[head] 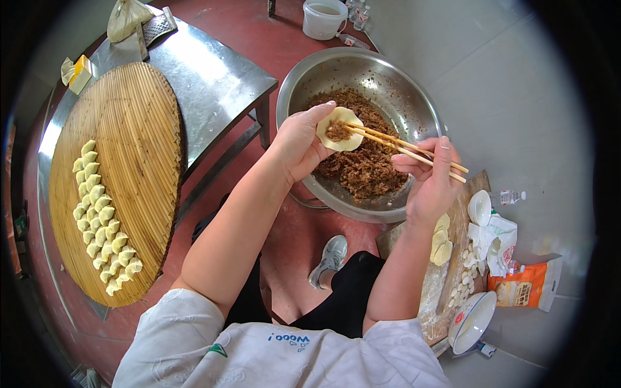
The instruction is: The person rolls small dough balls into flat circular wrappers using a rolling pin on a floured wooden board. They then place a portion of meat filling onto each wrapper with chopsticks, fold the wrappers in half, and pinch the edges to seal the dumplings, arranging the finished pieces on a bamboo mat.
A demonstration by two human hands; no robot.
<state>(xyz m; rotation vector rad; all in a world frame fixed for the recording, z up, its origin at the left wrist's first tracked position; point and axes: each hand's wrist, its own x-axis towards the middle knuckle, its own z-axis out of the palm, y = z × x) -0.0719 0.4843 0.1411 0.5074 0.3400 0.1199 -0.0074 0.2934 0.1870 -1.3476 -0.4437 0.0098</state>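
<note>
My left hand (303, 140) holds a round dumpling wrapper (356, 140) over a large steel bowl (421, 92). A small lump of brown minced filling (335, 131) sits on the wrapper. In my right hand (436, 179) is a pair of wooden chopsticks (388, 139), their tips touching that lump. More of the brown filling (371, 177) lies in the bowl beneath both hands. Over to the left, several folded dumplings (99, 208) stand in rows on a round reed tray (131, 121).
The tray rests on a steel table (218, 72). On the right, a floured wooden board (436, 300) carries flat wrappers (440, 242) and small dough pieces (466, 279). Beside it are a white bowl (479, 208), a flowered basin (473, 322) and an orange bag (521, 286). A white bucket (322, 24) stands behind.
</note>
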